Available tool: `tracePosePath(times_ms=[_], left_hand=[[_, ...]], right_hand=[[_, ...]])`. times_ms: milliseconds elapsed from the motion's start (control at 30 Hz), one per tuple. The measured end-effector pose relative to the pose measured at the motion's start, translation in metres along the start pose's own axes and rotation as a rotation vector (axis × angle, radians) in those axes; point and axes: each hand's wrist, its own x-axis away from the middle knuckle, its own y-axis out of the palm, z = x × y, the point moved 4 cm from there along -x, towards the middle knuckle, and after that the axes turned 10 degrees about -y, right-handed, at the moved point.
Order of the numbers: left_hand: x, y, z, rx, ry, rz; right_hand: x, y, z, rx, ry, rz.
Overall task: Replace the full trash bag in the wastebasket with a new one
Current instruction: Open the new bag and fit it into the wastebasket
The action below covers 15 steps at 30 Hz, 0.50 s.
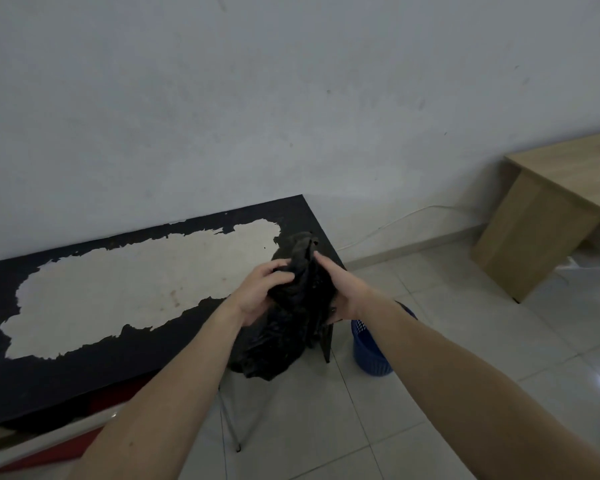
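A full black trash bag [284, 327] hangs in the air in front of the table's right end, its gathered neck pointing up. My left hand [257, 292] grips the neck from the left with fingers curled over it. My right hand [343, 289] holds the bag's right side, fingers wrapped around the plastic. The blue mesh wastebasket [369, 348] stands on the tiled floor just below and right of the bag, partly hidden by my right forearm. I cannot see inside it.
A black table [66, 379] with a large worn pale patch runs along the wall at left. A light wooden desk [548, 216] stands at the far right. A white cable [395, 220] runs along the wall base. Pale floor tiles lie between.
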Motion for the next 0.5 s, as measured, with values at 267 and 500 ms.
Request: tracePosePath(times_ms=[267,500], left_hand=[[-0.031,0.026,-0.010,-0.040,-0.159,0.228],[-0.082,0.079,-0.005,-0.330,-0.501,0.404]], right_hand=[[0.004,-0.029,-0.008,-0.004,-0.409,0.170],[0.019,-0.105,-0.027,0.414,-0.537,-0.060]])
